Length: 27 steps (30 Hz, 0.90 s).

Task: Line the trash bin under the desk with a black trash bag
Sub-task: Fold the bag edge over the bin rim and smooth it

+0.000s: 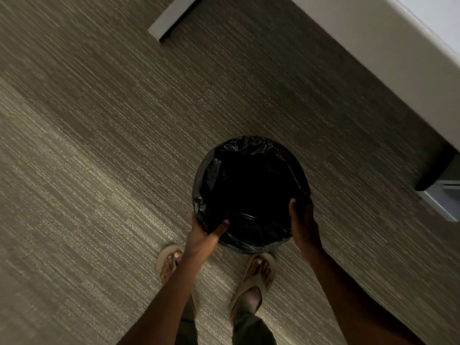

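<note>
With the left hand (205,235) and right hand (302,220) each clasping the near rim of the round trash bin (199,180), held above the carpet (99,145) beside the desk (373,58), keep the black bag (251,145) cuffed evenly over the rim; carry level; avoid dislodging the cuff.

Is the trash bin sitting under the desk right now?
No, the bin is out over open carpet, gripped by both hands, apart from the desk.

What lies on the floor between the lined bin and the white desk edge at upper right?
Nothing: in the head view only bare carpet separates the trash bin from the desk.
</note>
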{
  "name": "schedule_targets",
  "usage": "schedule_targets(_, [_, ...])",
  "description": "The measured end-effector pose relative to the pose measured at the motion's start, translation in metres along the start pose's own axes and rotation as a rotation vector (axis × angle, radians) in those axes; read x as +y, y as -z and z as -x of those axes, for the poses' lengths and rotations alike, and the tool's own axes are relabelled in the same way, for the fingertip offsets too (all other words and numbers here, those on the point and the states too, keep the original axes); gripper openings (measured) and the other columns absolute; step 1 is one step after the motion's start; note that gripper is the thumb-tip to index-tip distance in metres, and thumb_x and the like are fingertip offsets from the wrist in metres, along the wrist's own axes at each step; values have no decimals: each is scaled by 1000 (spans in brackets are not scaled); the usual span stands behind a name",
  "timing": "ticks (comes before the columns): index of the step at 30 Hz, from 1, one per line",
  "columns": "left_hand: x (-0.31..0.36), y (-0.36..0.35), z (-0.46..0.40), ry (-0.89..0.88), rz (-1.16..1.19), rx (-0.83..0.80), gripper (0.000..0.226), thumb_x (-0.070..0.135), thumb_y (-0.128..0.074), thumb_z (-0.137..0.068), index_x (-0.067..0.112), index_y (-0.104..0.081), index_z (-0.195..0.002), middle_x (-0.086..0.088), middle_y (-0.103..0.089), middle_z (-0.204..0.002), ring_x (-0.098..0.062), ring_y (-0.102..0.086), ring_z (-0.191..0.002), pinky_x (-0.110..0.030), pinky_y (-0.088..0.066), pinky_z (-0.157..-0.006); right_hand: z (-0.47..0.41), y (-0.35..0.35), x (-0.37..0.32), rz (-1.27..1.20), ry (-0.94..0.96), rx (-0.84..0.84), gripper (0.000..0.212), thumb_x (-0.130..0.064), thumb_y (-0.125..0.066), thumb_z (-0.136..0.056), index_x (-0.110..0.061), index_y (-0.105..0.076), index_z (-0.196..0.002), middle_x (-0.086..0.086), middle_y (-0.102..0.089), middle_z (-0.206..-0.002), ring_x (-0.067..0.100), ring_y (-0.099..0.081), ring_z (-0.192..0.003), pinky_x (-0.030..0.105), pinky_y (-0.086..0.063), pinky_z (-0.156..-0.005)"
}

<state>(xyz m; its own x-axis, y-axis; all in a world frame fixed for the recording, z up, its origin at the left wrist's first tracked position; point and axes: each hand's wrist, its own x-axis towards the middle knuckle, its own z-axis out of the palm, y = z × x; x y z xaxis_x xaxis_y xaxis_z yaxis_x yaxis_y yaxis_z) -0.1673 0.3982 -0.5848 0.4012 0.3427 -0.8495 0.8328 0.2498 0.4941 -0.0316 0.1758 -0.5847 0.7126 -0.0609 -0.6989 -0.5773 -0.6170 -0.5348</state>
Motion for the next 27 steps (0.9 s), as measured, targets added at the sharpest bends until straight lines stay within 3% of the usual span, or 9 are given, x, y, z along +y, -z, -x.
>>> schedule_targets(4, [0, 16, 1, -13, 35, 80, 106, 81, -76, -63, 38, -40, -154, 9, -67, -138, -18, -64, -123, -45, -49, -110, 0, 6, -3, -54, 34, 216, 73, -60, -49, -100, -22, -32, -159, 17, -53, -152, 36, -60, -129, 41, -54, -89])
schedule_targets(8, [-5, 23, 3, -6, 134, 235, 45, 25, -79, -88, 24, -65, -131, 22, -77, -79, -2, -72, -78, -38, -56, -83, 16, 3, 10, -143, -69, 364, 48, -46, -70, -94, -11, -60, -126, 15, -70, -115, 31, -68, -100, 26, -47, -65])
schedule_targets(10, [-2, 24, 6, 22, 91, 177, 40, 11, -76, -88, 24, -70, -125, 15, -79, -84, -8, -73, -85, -38, -58, -83, 23, -5, 21, -157, -160, 263, 38, -37, -73, -91, -8, -68, -114, 16, -73, -110, 36, -70, -99, 35, -55, -71])
schedule_targets(12, [2, 26, 5, 26, 50, 145, 42, 5, -76, -86, 21, -70, -125, 6, -79, -97, -16, -74, -93, -38, -60, -83, 28, -13, 29, -198, -216, 123, 34, -28, -69, -91, -10, -70, -119, 17, -75, -111, 37, -74, -99, 51, -63, -81])
schedule_targets(16, [9, 36, -4, 20, 41, 139, 42, -6, -72, -80, 17, -72, -115, 1, -79, -99, -23, -75, -97, -30, -56, -76, 34, -20, 24, -357, -199, 94, 34, -14, -66, -99, -13, -65, -132, 15, -73, -118, 30, -76, -96, 39, -64, -68])
schedule_targets(19, [18, 45, -7, 20, 69, 142, 40, -3, -73, -80, 20, -71, -112, 0, -79, -102, -23, -75, -99, -36, -58, -81, 38, -26, 12, -355, -154, 100, 33, -11, -64, -101, -8, -64, -133, 17, -70, -121, 25, -73, -96, 30, -63, -63])
schedule_targets(23, [30, 74, -15, -18, 71, 150, 29, 6, -78, -83, 24, -73, -106, 2, -81, -102, -21, -76, -98, -48, -62, -89, 40, -43, -24, -347, -117, 72, 18, -11, -65, -101, -9, -65, -118, 16, -68, -114, 36, -72, -102, 49, -66, -78])
schedule_targets(25, [38, 93, -21, -47, 75, 166, 27, 7, -78, -84, 26, -74, -102, 4, -82, -99, -21, -76, -98, -46, -62, -88, 35, -55, -48, -345, -70, 63, 14, -11, -65, -100, -16, -65, -114, 9, -68, -106, 30, -72, -94, 37, -66, -67])
schedule_targets(27, [50, 113, -30, -65, 94, 185, 28, 8, -79, -84, 26, -73, -105, 4, -81, -101, -18, -75, -99, -41, -61, -87, 27, -70, -74, -361, -32, 22, 22, -12, -63, -101, -11, -65, -123, 11, -69, -110, 31, -72, -96, 36, -65, -68])
